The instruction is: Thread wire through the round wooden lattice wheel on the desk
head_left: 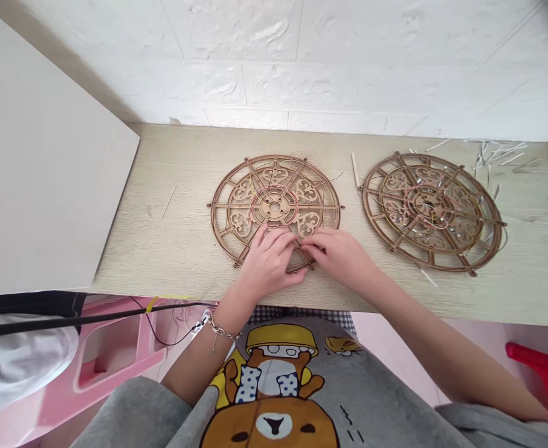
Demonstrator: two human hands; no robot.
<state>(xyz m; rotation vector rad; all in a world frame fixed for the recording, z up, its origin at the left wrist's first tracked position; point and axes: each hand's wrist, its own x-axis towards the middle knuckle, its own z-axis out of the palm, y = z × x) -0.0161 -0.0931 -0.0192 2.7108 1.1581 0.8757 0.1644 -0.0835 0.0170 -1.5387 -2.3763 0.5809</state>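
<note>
A round brown lattice wheel (274, 208) with scrollwork, spokes and thin coloured wires lies flat on the table in front of me. My left hand (272, 258) rests over its near rim, fingers curled and pressing down on the lattice. Beside it, my right hand (332, 252) has thumb and forefinger pinched together at the wheel's lower right. What sits between those fingertips is too small to make out, perhaps a wire. Both hands hide part of the near rim.
A second, similar wheel (397, 233) lies to the right. Thin white strips (502, 152) are scattered behind it, and a single strip (169, 201) lies at left. A white panel (45, 155) stands on the left. Below the table edge are a pink stool (68, 398) and a black cable (115, 316).
</note>
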